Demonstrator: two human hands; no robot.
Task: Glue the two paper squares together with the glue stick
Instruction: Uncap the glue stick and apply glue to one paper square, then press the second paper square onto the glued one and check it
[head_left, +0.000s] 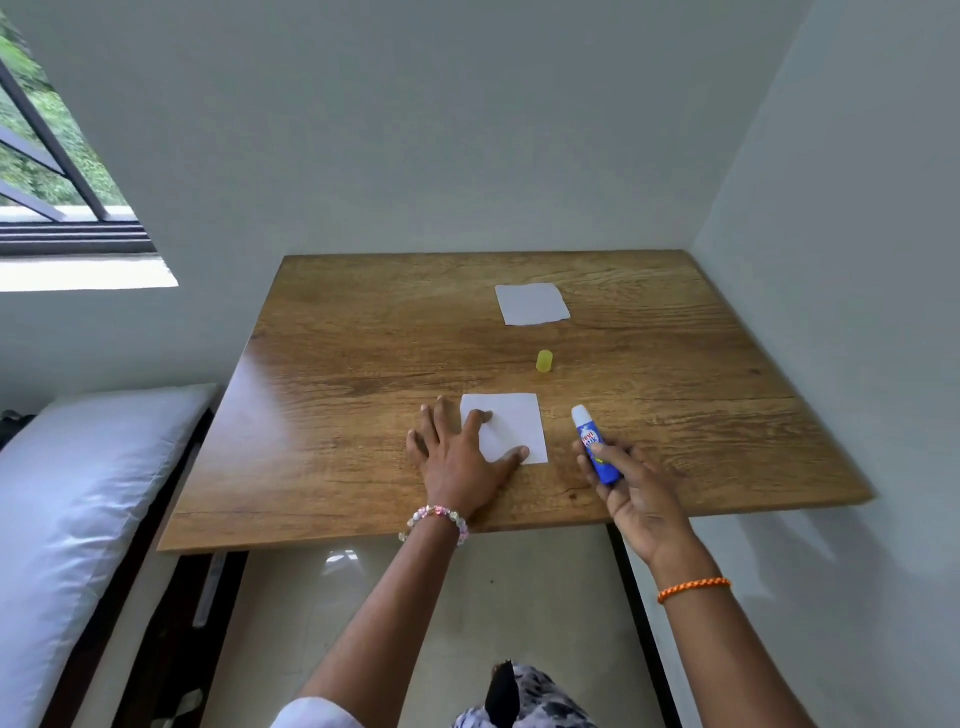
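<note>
I see one wooden table (363, 364) set into a corner, a white cushion (78, 519) to its left. Two paper squares on the table: the far paper square (532, 304) lies alone toward the back, well apart from both hands; the near paper square (511, 423) lies close to the front edge. One left hand (457, 457), fingers spread flat, forefinger and thumb pressing on the near square's left part, the other fingers on bare wood (beaded bracelet (436, 519) on that wrist). One right hand (631, 486) just right of the near square, closed around the lower barrel of the single glue stick (595, 447); its white uncapped tip points up and away, clear of the paper. One yellow cap (544, 361) stands upright between the two squares, apart from both. Orange cord (693, 588) on the right wrist
</note>
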